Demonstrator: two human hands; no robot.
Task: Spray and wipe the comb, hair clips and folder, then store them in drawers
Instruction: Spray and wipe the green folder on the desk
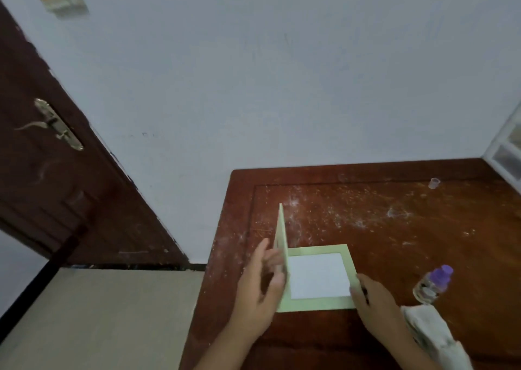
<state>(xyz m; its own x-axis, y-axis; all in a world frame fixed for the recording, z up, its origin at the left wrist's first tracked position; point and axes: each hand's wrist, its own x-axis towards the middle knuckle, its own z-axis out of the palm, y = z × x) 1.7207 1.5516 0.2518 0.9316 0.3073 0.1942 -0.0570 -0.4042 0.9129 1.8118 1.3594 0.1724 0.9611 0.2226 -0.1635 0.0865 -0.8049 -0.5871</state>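
Note:
A pale green folder (318, 305) lies open near the front left of the brown wooden table (394, 228), with a white sheet (318, 275) inside it. Its cover (282, 231) stands upright along the left side. My left hand (259, 282) holds that raised cover, fingers against its outer face. My right hand (372, 296) rests on the folder's lower right corner, fingers fairly straight. A small clear spray bottle with a purple cap (432, 283) stands to the right. A whitish cloth (431, 333) lies just below the bottle. No comb or hair clips are in view.
A white drawer unit (507, 149) stands at the table's far right against the wall. A small clear cap (434, 183) sits near the back. White specks and smears cover the tabletop. A dark wooden door (56, 158) is to the left, beige floor below.

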